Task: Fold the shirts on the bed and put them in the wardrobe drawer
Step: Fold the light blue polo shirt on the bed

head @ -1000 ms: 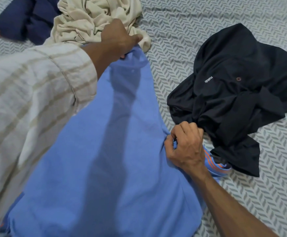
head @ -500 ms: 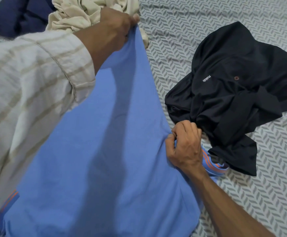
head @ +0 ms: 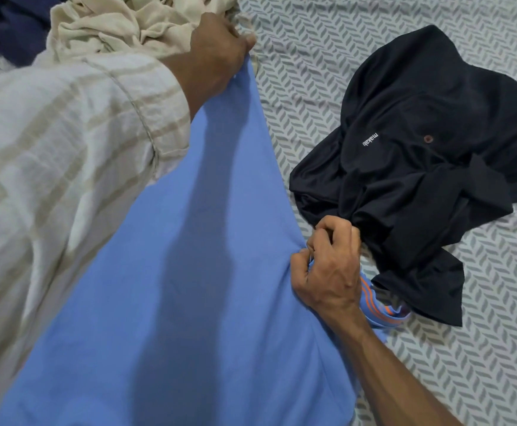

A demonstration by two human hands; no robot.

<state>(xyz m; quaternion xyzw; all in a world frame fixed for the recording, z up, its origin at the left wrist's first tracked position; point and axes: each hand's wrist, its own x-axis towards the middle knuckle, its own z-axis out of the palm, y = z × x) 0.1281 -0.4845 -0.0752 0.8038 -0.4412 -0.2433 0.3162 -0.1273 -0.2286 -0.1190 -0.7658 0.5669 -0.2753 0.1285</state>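
The blue shirt [head: 189, 287] fills the near part of the view, spread flat over the bed [head: 482, 364], probably so that a straight fold line can be set along it. Its right-hand edge is pinched by the right hand [head: 328, 272], whose fingers are curled tight into a bunch of the cloth just above the orange-striped sleeve [head: 380, 309]. The grip at that point appears meant to anchor the side of the shirt while the cloth is drawn taut. The sleeve lies partly tucked beneath the hem of the black shirt [head: 420, 167], which is crumpled just beside the hand and touches its knuckles; it has not yet been folded.

Further up, the far corner of the blue shirt is gripped by the left hand [head: 217, 47], fingers closed over the edge, with the arm in a striped pale sleeve [head: 66, 155] stretched across the cloth. With both corners held, the edge between them is pulled into a nearly straight line, which is judged to be the preparation for a lengthwise fold.

Behind the left hand a cream shirt [head: 134, 23] lies heaped, touching the blue cloth's far end, and a dark navy garment [head: 11, 26] is seen beyond it at the top left corner. No wardrobe drawer is in view, so the task is judged to be at an early stage.
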